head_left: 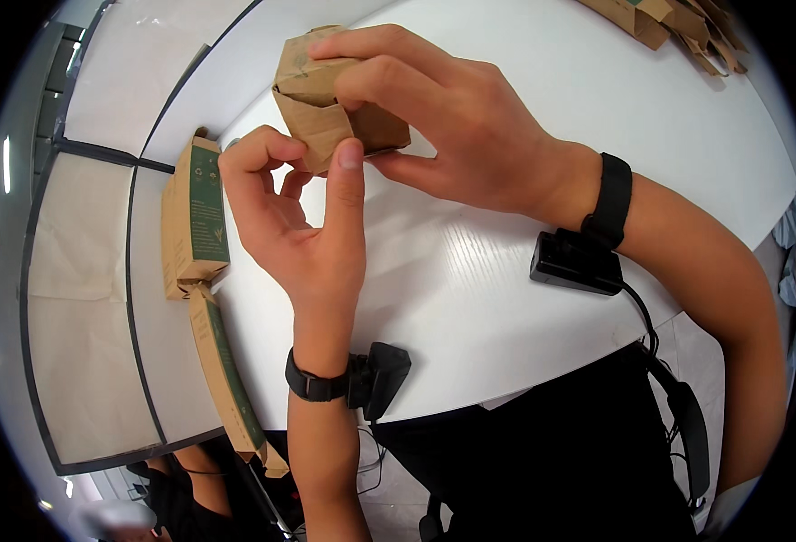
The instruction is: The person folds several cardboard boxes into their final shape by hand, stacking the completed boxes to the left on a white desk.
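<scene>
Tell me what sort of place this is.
Probably a shared workspace: a white table, a framed partition along its left side, and another person's arm beyond it.

We wear black clothing (538,456) and black wrist straps (613,199), each carrying a black box (576,263), the right one trailing a cable (643,312).

Two hands (479,135), one held carton (312,117)

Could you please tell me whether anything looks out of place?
Yes: brown cardboard at the table's far right looks crumpled, and the nearer green-sided box at left sticks out past the table edge, end flap open.
</scene>
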Action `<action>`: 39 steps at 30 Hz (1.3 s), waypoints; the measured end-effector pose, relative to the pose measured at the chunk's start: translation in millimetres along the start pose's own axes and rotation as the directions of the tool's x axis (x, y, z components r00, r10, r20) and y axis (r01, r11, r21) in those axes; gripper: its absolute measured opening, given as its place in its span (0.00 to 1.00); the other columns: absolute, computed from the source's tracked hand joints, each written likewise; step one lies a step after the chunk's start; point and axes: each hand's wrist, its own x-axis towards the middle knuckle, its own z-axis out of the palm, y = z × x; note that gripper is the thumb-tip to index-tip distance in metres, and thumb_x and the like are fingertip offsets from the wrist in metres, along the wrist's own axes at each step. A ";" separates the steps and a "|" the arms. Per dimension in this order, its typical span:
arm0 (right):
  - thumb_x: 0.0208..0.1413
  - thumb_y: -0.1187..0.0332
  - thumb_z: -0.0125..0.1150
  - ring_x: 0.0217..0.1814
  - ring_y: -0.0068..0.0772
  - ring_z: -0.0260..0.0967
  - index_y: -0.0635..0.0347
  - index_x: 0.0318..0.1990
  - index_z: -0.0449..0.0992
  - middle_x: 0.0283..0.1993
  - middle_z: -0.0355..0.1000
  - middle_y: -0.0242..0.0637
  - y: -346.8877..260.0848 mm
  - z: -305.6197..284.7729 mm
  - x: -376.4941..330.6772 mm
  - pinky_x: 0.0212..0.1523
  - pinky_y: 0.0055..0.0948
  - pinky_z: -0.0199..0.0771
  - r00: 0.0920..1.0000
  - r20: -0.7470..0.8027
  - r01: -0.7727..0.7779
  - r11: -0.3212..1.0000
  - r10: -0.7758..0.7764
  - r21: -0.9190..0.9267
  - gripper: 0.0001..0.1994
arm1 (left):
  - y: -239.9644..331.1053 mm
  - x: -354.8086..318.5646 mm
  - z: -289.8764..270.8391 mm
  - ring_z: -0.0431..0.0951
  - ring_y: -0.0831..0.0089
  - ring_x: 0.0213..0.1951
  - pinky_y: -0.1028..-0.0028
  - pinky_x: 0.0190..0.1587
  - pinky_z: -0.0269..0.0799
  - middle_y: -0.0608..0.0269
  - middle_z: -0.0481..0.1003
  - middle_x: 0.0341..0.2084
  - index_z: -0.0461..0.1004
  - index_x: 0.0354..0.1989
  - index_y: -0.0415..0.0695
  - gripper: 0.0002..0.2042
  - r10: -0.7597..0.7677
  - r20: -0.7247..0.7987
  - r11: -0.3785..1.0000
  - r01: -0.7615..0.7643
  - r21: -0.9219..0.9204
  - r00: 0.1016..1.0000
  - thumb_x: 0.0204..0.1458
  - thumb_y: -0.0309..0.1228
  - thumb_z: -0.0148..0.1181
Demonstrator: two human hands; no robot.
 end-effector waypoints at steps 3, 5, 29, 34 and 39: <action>0.47 0.73 0.73 0.36 0.35 0.79 0.52 0.51 0.70 0.53 0.74 0.31 -3.6 0.3 1.2 0.30 0.28 0.81 1.000 -0.009 -0.022 1.000 0.022 0.020 0.24 | -1.7 -0.3 2.9 0.68 0.76 0.45 0.74 0.43 0.71 0.63 0.65 0.48 0.68 0.52 0.43 0.19 0.055 -0.059 0.998 -0.056 -0.006 0.997 0.55 0.25 0.70; 0.47 0.74 0.73 0.35 0.35 0.79 0.52 0.51 0.70 0.51 0.75 0.30 -4.7 3.2 0.1 0.29 0.28 0.81 0.999 -0.009 -0.033 0.999 0.033 0.039 0.23 | 3.8 2.8 2.6 0.67 0.75 0.45 0.75 0.42 0.70 0.62 0.65 0.49 0.69 0.56 0.43 0.21 0.124 -0.039 0.987 -0.119 0.112 0.991 0.55 0.25 0.69; 0.47 0.76 0.71 0.36 0.33 0.79 0.52 0.46 0.74 0.49 0.77 0.28 -6.7 2.9 0.2 0.32 0.27 0.80 0.998 0.012 -0.056 0.996 0.055 0.067 0.18 | 0.7 14.1 -14.9 0.73 0.70 0.41 0.76 0.33 0.78 0.56 0.69 0.45 0.74 0.44 0.42 0.19 0.332 0.126 0.871 -0.355 0.338 0.935 0.43 0.21 0.73; 0.48 0.76 0.70 0.37 0.33 0.79 0.52 0.44 0.74 0.48 0.77 0.28 -3.3 0.8 -2.0 0.33 0.28 0.81 1.000 0.009 -0.021 1.000 0.021 0.003 0.16 | 10.0 18.0 -21.3 0.73 0.73 0.34 0.77 0.35 0.71 0.58 0.71 0.36 0.77 0.43 0.38 0.16 0.271 0.267 0.900 -0.342 0.270 0.925 0.43 0.20 0.66; 0.50 0.74 0.69 0.38 0.33 0.78 0.52 0.43 0.74 0.48 0.77 0.27 -4.4 3.0 -2.3 0.33 0.29 0.80 1.000 0.013 -0.005 1.000 0.005 0.002 0.14 | 7.3 16.1 -21.4 0.73 0.74 0.30 0.78 0.31 0.72 0.59 0.73 0.33 0.78 0.38 0.36 0.08 0.247 0.232 0.920 -0.303 0.249 0.941 0.50 0.20 0.66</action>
